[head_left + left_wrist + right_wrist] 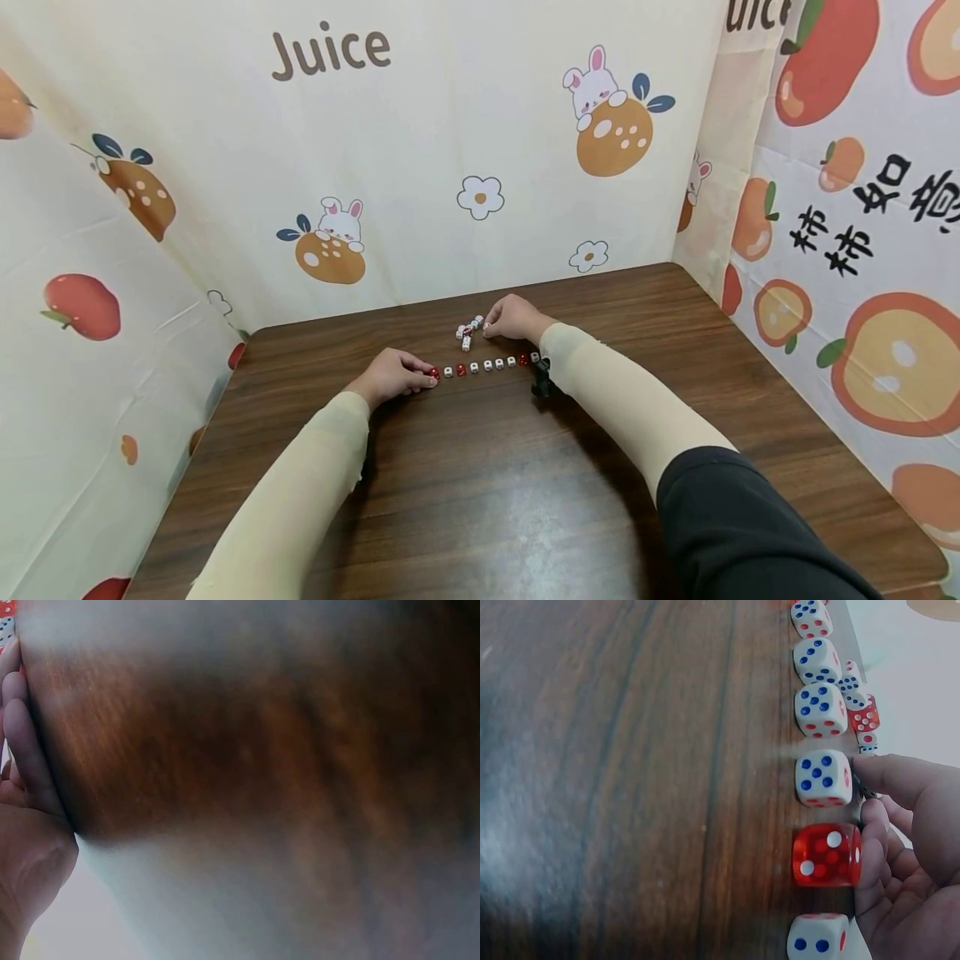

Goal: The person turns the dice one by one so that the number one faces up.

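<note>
A row of small dice, white and clear red, runs across the brown table. My left hand pinches a red die at the row's left end; only the edge of that hand shows in the left wrist view. Behind the row, my right hand holds a white die between thumb and fingertips. Just left of it lies a loose cluster of white dice with a red one among them. In the right wrist view, white dice and a red die line up beside the right hand, which mostly hides its die.
The wooden table meets a printed cloth backdrop at the back and both sides. A small black object shows at the right wrist, close to the row's right-end white die.
</note>
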{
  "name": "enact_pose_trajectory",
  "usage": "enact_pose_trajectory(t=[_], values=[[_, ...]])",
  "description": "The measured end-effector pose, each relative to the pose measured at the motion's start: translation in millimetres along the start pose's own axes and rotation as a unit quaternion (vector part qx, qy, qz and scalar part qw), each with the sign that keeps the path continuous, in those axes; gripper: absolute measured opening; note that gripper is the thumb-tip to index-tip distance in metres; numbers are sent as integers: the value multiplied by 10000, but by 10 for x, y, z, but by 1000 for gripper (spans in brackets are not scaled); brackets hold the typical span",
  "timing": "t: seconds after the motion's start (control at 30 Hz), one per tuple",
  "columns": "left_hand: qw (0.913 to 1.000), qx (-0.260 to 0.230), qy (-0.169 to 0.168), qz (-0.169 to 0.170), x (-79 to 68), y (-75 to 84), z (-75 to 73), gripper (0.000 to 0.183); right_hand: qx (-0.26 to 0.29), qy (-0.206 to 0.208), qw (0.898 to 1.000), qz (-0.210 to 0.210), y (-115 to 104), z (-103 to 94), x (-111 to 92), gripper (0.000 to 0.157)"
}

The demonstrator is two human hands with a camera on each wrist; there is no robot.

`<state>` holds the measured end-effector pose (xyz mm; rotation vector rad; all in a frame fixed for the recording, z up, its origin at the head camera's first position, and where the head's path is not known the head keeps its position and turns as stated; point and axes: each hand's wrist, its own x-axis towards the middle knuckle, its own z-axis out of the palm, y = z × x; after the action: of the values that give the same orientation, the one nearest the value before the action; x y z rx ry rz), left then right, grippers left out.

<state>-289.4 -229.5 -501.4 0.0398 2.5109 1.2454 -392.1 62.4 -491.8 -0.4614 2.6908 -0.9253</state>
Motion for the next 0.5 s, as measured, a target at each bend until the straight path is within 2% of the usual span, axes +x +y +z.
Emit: enact_pose_trajectory(t=[0.13, 0.37, 0.5], values=[[10000, 8, 2, -7, -6, 8, 4, 28, 57, -45, 10000, -10, 52, 3, 32, 13], [10000, 72, 9, 17, -18, 20, -2, 29, 135, 0, 9999, -76, 70, 14, 40, 28], [10000, 58, 14, 3, -24, 22, -2, 29, 75, 65, 9999, -79, 53, 38, 27, 24]])
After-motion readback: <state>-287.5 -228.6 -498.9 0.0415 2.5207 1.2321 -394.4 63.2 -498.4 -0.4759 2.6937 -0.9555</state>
